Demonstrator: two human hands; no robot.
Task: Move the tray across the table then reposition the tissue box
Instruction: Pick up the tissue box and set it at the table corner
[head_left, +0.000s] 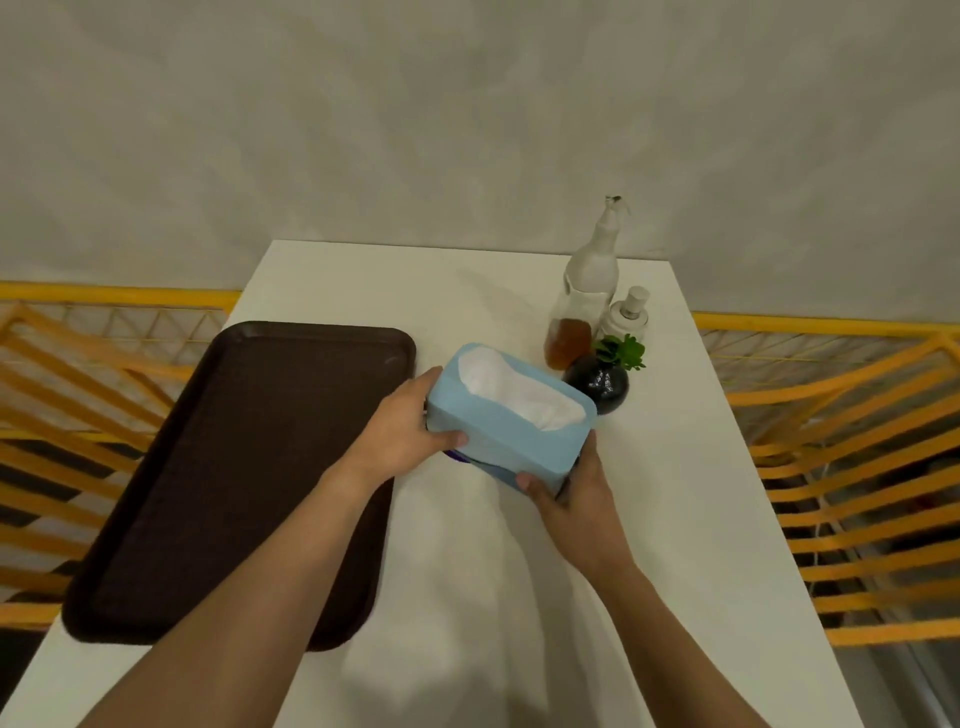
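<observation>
A dark brown tray (218, 467) lies along the left side of the white table (675, 519), its near corner over the edge. The light blue tissue box (498, 431), with white tissue showing in its top opening, is tilted and held between both hands at the table's middle. My left hand (405, 431) grips its left end, thumb on the front face. My right hand (566, 493) grips its near right end from below. My left forearm crosses over the tray's right edge.
Just behind the box to the right stand a small black vase with a green plant (602, 382), a tall glass bottle with amber liquid (582, 306) and a small white pump bottle (626, 314). Orange railings (841, 415) flank the table; a grey wall is behind.
</observation>
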